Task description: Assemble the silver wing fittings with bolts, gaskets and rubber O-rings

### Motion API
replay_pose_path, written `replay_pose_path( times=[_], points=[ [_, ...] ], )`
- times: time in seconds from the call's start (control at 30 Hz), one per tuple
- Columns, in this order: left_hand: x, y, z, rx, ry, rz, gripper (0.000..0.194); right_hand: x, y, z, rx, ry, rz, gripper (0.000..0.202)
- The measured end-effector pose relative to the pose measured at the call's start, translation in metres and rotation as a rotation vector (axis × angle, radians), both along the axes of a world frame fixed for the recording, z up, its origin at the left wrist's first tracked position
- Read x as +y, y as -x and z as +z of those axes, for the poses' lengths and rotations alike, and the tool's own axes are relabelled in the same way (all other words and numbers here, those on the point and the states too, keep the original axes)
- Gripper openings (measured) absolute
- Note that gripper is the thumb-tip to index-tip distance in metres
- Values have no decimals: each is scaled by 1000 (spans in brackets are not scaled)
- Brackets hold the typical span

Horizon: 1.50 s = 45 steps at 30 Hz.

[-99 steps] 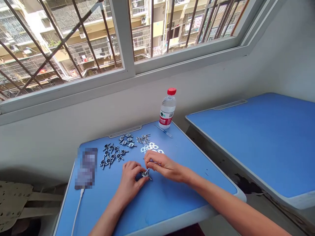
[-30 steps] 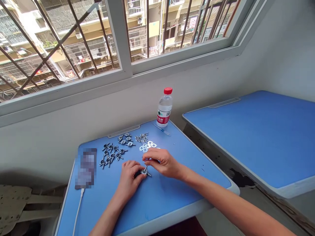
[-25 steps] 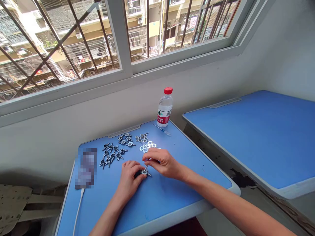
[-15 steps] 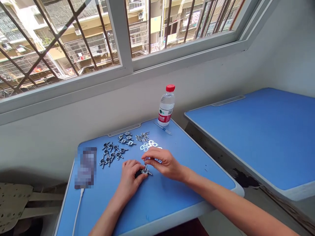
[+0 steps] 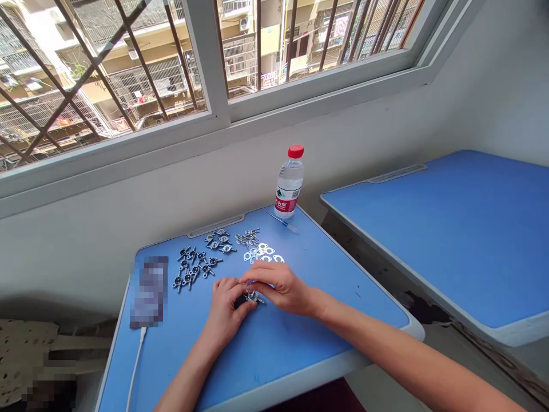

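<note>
My left hand (image 5: 225, 309) rests on the blue desk (image 5: 300, 349), its thumb and fingers closed around a small metal fitting (image 5: 254, 297) with a short pipe stub. Just over that fitting, my right hand (image 5: 281, 286) pinches a small, slim, translucent bluish thing (image 5: 248, 285) between thumb and fingertips; its kind I cannot make out. Beyond my right hand lie flat silver plates (image 5: 266, 250) with holes, partly hidden by it. Dark round fittings (image 5: 196, 270) with stubs are spread left of my hands, and several lighter fittings (image 5: 223, 240) lie behind them.
Small metal levers (image 5: 247, 237) form a pile near the back. A red-capped water bottle (image 5: 289, 183) stands at the far edge, a blue-handled screwdriver (image 5: 283, 223) before it. On the left lies a blurred-out phone (image 5: 149, 292) with a white cable (image 5: 135, 366). Another blue desk (image 5: 450, 229) stands right.
My right hand has moved slightly left and its pinching fingertips are lower over the fitting. My left hand keeps its hold. The view has shifted a little.
</note>
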<state>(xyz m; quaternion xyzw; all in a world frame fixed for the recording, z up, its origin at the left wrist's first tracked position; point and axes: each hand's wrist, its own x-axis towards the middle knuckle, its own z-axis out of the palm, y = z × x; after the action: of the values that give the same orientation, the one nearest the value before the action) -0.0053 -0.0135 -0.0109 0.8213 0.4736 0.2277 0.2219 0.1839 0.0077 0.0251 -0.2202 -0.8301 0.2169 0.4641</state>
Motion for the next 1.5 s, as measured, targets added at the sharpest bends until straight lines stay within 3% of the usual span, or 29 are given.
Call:
replay_pose_path(
  times=[0.7, 1.1, 1.5],
  points=[
    [-1, -4, -1, -17, -49, 31, 6, -4, 12, 0, 6, 106, -147, 14],
    [-1, -4, 0, -25, -47, 28, 4, 1, 7, 1, -7, 6, -30, 18],
    [-1, -4, -1, -4, -34, 42, 10, 2, 11, -3, 52, 63, -121, 22]
  ],
)
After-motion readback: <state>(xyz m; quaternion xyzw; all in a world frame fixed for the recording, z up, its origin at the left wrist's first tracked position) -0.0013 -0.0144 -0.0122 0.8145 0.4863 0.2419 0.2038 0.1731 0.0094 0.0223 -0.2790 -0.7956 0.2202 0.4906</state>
